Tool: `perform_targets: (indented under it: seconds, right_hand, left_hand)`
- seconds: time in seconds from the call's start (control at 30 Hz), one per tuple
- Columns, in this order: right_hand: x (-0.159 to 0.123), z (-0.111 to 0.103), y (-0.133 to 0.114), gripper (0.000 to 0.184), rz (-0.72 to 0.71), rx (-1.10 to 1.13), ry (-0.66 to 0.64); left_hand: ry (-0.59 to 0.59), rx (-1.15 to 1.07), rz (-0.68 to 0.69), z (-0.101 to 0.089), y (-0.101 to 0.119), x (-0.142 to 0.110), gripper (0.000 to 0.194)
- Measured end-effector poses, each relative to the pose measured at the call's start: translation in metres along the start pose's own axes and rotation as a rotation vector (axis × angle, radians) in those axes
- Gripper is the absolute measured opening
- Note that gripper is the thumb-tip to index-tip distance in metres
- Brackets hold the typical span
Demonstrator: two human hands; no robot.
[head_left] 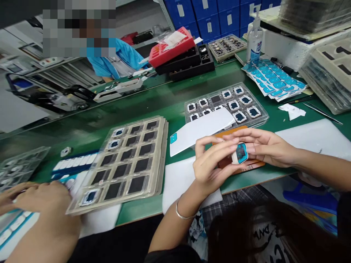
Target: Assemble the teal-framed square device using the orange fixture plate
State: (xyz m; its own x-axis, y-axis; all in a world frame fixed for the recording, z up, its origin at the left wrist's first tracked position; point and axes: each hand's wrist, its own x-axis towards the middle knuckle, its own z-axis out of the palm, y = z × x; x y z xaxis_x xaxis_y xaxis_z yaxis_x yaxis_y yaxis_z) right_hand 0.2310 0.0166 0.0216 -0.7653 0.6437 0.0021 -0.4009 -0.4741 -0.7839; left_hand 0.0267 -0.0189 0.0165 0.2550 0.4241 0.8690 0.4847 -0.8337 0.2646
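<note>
Head view: small case caught right between both hands, left one doing the gripping.
So the little white case with the blue-rimmed face [242, 153] was up above the orange pad [256, 165] on the green counter [153, 207], off to the right of the left hand [203, 168] and left of the right hand [270, 147]. Left had it pinched, fingers over the top, thumb underneath. Right had its fingers curled in and tips at the near edge, but I honestly couldn't tell if they gripped or just touched. Neither was clearly nearer. Long axis looked roughly upright, slightly tilted, so it ran across the line between the hands.
</note>
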Motion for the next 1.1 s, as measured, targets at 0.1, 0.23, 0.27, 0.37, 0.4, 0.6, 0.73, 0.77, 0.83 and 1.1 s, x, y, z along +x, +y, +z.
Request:
perform_targets:
  seconds: [0.1,0.23,0.27,0.37,0.4,0.6,0.73,0.77,0.83,1.1]
  right_hand:
    - [0.001,0.002,-0.001,0.034,0.067,0.074,-0.025]
    - [0.001,0.003,0.001,0.033,0.093,0.132,-0.038]
    - [0.001,0.003,0.001,0.032,0.087,0.133,-0.038]
    - [0.001,0.003,0.002,0.029,0.084,0.132,-0.033]
    - [0.001,0.003,0.003,0.028,0.089,0.130,-0.024]
    - [0.002,0.003,0.002,0.028,0.096,0.116,0.014]
    - [0.002,0.003,0.004,0.027,0.097,0.123,0.005]
    - [0.001,0.003,0.004,0.027,0.098,0.126,0.008]
    - [0.001,0.003,0.004,0.028,0.101,0.125,0.017]
    - [0.001,0.002,0.006,0.027,0.104,0.107,0.052]
  left_hand:
    - [0.084,0.029,0.023,0.002,0.000,-0.003,0.036]
    - [0.125,0.036,0.025,0.005,0.003,-0.005,0.040]
    - [0.120,0.041,0.014,0.005,0.004,-0.004,0.039]
    - [0.064,0.040,-0.017,0.004,0.005,-0.003,0.033]
    - [0.046,0.033,-0.021,0.003,0.005,-0.003,0.032]
    - [0.005,0.038,-0.019,-0.001,0.006,-0.003,0.031]
    - [-0.031,0.048,0.001,-0.003,0.008,-0.004,0.026]
    - [-0.032,0.048,0.007,-0.004,0.008,-0.004,0.026]
    - [-0.032,0.049,0.009,-0.004,0.007,-0.004,0.026]
    - [-0.046,0.050,0.007,-0.005,0.010,-0.003,0.026]
